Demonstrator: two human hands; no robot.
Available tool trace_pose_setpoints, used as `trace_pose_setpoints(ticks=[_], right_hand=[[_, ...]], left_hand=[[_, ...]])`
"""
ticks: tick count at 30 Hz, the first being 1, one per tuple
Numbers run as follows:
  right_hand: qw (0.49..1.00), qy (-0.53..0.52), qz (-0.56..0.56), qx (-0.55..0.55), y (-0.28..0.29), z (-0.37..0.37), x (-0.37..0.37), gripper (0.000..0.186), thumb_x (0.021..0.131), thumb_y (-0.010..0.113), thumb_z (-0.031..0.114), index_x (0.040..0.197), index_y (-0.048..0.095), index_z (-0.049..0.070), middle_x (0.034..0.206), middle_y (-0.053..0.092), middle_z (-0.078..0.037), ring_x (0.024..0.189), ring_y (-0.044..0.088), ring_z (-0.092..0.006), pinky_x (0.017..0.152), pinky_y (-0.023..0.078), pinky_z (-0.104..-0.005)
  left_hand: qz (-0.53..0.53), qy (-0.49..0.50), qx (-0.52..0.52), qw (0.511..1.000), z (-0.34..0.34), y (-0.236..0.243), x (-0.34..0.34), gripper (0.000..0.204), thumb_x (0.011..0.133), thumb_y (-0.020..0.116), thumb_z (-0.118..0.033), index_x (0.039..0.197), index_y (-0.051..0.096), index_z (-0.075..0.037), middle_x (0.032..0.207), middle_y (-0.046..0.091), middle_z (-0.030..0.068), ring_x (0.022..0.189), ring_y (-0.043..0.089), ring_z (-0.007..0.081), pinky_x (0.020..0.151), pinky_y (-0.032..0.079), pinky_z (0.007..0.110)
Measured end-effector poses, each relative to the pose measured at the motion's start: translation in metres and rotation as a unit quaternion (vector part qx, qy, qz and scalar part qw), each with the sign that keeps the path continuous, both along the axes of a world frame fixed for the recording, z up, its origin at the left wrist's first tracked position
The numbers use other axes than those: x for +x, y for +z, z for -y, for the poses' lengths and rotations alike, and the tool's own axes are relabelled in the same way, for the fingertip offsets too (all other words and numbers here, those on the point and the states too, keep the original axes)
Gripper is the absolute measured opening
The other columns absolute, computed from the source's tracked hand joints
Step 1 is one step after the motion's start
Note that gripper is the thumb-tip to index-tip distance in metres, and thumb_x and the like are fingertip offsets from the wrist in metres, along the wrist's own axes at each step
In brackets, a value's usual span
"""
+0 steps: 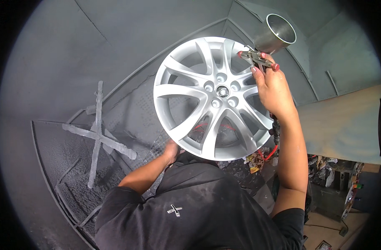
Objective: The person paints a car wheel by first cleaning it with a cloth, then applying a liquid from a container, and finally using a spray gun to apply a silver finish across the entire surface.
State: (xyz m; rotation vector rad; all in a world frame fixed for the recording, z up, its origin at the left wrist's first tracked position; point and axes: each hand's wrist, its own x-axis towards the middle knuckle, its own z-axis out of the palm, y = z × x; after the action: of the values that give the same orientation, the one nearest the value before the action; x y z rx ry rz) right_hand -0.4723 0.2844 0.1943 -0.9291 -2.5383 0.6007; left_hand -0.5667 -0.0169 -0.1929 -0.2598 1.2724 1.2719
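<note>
A silver multi-spoke wheel (212,127) fills the middle of the view, its centre cap facing up. My right hand (274,89) grips a metal spray gun (257,58) with red knobs over the wheel's upper right edge. A steel paint cup (274,39) is fixed on top of the gun. A red hose (273,152) shows below my right wrist. At the wheel's lower left edge is my left hand (171,150); its fingers are mostly hidden behind the rim, so I cannot tell their grip.
On the left, a paint-crusted cross-shaped stand (99,137) stands in a grey booth with lipped edges (132,75). At right are a beige panel (340,125) and a cluttered metal cart (332,187) with cords on the floor below.
</note>
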Motion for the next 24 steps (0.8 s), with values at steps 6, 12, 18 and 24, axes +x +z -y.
trace_pose_setpoints(ticks=[6,12,18,24], right_hand=[[0.997,-0.058,0.030,0.046,-0.004,-0.008,0.012,0.033,0.099,0.056,0.012,0.127,0.049,-0.003,0.094,0.065,-0.029,0.090,0.062,-0.0481,0.078,0.049,-0.0501],[0.998,-0.005,0.054,-0.024,0.002,0.005,0.018,0.037,0.101,0.054,0.016,0.129,0.050,-0.007,0.094,0.065,-0.024,0.090,0.063,-0.0387,0.085,0.049,-0.0409],[0.998,0.039,0.040,-0.036,0.001,0.005,0.012,0.032,0.100,0.054,0.011,0.126,0.050,-0.007,0.090,0.061,-0.025,0.087,0.060,-0.0410,0.082,0.047,-0.0425],[0.998,-0.042,0.046,0.007,-0.009,-0.008,0.027,0.034,0.100,0.054,0.012,0.128,0.049,-0.005,0.092,0.063,-0.028,0.089,0.063,-0.0458,0.081,0.049,-0.0460]], left_hand=[[-0.023,-0.123,-0.024,0.992,0.002,0.007,0.009,0.025,0.100,0.054,-0.023,0.121,0.065,-0.013,0.111,0.069,0.0038,0.086,0.067,0.0165,0.076,0.054,0.033],[-0.061,-0.306,-0.035,0.949,-0.003,0.007,0.011,0.035,0.099,0.057,-0.028,0.128,0.061,-0.009,0.113,0.069,0.0048,0.089,0.067,0.0160,0.074,0.055,0.034],[-0.094,-0.199,-0.033,0.975,-0.010,-0.010,-0.025,0.038,0.099,0.058,-0.029,0.129,0.060,-0.006,0.113,0.068,0.0067,0.092,0.067,0.0185,0.077,0.056,0.035],[-0.105,0.003,-0.011,0.994,-0.022,-0.010,-0.075,0.037,0.098,0.057,-0.025,0.128,0.060,-0.003,0.114,0.068,0.0102,0.097,0.066,0.0223,0.085,0.055,0.039]])
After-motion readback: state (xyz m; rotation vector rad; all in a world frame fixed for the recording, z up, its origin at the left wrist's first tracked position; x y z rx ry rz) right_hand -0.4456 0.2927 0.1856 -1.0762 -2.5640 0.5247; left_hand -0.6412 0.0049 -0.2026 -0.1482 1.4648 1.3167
